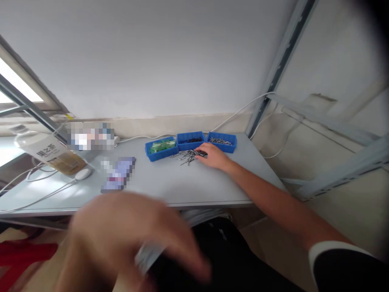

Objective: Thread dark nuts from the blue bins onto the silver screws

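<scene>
My right hand (212, 156) reaches across the grey table (188, 186) and rests on a loose pile of metal screws (186, 156), its fingers curled onto a small dark part at the pile's edge. Behind the pile stand three blue trays: one with green pieces (160, 148), one with dark bits (190, 140), one with metal parts (221, 142). My left hand (127, 239) is close to the camera below the table edge, smeared by motion, with a pale flat thing (148, 255) showing under its fingers.
A tilted drink bottle (48, 152) with a tan label, a white mouse (82, 173) and white cables lie at the left. A blurred-out flat object (118, 174) lies mid-table. A metal shelf frame (334, 121) stands at the right. Something red (24, 255) is at lower left.
</scene>
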The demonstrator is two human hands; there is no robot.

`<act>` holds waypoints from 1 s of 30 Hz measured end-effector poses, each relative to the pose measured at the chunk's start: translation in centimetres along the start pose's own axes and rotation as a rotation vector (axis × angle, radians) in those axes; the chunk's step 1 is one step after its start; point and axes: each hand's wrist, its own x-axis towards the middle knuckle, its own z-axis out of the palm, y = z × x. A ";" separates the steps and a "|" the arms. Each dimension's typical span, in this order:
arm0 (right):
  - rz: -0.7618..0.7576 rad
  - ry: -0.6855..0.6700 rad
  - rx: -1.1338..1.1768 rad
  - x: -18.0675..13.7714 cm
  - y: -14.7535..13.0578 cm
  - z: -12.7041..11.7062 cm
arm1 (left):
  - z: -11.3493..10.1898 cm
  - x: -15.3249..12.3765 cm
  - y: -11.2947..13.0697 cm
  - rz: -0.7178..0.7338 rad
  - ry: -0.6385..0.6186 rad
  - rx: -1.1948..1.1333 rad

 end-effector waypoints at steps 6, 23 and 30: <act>-0.127 -0.156 -0.204 0.1 0.9 0.9 | 1.3 10.0 -9.1 -0.490 0.303 -0.462; 0.076 0.150 0.081 1.1 0.8 0.1 | 4.6 11.4 -13.2 -0.499 0.639 -0.012; 0.143 0.174 0.262 0.8 0.5 0.2 | 4.8 11.5 -13.2 -0.476 0.581 -0.003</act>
